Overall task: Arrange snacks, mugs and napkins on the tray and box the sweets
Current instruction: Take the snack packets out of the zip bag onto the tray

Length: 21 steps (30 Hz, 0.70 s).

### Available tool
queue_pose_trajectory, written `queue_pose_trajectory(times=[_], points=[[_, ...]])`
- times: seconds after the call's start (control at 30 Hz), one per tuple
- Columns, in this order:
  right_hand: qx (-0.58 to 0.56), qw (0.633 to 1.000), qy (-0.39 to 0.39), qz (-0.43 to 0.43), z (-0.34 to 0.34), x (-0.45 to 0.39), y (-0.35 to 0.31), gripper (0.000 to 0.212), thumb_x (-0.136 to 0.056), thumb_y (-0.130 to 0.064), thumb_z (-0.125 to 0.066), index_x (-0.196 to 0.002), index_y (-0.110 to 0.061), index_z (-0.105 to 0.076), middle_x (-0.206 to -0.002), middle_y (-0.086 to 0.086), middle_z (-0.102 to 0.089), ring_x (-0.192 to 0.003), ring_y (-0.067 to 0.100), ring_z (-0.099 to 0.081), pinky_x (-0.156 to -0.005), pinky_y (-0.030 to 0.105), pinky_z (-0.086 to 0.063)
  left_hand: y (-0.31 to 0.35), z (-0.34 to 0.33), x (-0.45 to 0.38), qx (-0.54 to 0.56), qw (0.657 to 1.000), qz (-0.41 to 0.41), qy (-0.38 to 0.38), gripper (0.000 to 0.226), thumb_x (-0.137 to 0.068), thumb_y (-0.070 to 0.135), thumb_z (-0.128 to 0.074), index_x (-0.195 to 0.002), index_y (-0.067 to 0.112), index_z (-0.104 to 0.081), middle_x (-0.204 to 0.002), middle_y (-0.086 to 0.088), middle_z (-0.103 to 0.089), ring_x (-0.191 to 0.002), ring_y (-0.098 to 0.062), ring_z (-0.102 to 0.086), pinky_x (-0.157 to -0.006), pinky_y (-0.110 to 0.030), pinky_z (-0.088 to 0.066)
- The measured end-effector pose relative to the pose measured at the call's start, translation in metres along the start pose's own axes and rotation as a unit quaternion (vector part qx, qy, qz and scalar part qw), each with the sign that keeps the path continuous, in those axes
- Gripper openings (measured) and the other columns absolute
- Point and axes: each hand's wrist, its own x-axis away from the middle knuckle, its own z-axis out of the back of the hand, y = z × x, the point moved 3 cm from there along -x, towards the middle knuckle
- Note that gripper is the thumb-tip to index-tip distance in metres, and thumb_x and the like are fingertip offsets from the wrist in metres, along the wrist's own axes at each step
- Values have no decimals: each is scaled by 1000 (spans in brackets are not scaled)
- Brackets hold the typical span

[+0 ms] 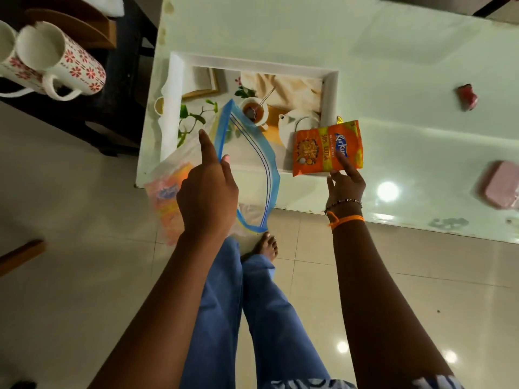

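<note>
The right hand [346, 183] pinched the orange crinkly snack packet [327, 148] by its near edge over the white picture-printed tray's [330, 94] right corner, packet upright; the left hand [207, 192] gripped a clear blue-rimmed zip bag [252, 153].

There is one view only, from a wide-angle camera worn on the person's head. It looks steeply down and forward, close over both forearms, with the legs and floor [84, 276] at the near edge. The white bench [393, 51] fills the far and right part, its tray [331, 88] near centre. Straight lines bow toward the frame's edges.
</note>
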Motion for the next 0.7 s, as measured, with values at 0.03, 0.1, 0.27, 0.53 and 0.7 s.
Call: queue_pose_trajectory(times=[0.03, 0.1, 0.27, 0.53, 0.7], points=[[27, 1000, 6, -1, 6, 2, 2, 46, -79, 17, -47, -110, -12, -65, -107, 2, -58, -105, 22, -54, -96, 36, -47, 0, -1, 1, 4, 1000, 0, -1, 55, -99, 29, -29, -147, 12, -9, -75, -11, -55, -71, -23, -54, -59, -32, -36], [82, 996, 28, 27, 14, 12, 2, 49, -77, 17, -47, -102, -20, -66, -108, 4, -58, -102, 22, -53, -92, 36, -47, -2, -1, 2, 6, 1000, 2, -2, 55, -99, 29, -30, -147, 12, -10, -75, -10, -54, -72, -23, -55, -60, -31, -36], [133, 968, -138, 160, -24, 80, -29, 34, -79, 8, -49, -84, -21, -68, -89, -4, -64, -93, 17, -60, -86, 35, -53, -17, 8, 12, 49, 999, 16, 2, 57, -97, 27, -38, -147, 14, -14, -92, -15, -64, -89, -26, -61, -65, -27, -36], [686, 510, -487, 182, -143, 159, 16, 42, -89, 0, -41, -130, -4, -48, -139, 19, -47, -130, 32, -42, -108, 34, -35, -75, 43, 29, 206, 974, 69, 64, 51, -94, 26, -42, -143, 17, -28, -116, -17, -64, -93, -18, -59, -73, -18, -38], [720, 423, -523, 173, -181, 177, 49, 49, -87, 5, -37, -134, -7, -43, -139, 15, -47, -125, 30, -48, -103, 36, -43, -107, 60, 40, 262, 958, 87, 73, 58, -88, 33, -37, -143, 18, -28, -127, -11, -60, -108, -19, -60, -92, -38, -51]])
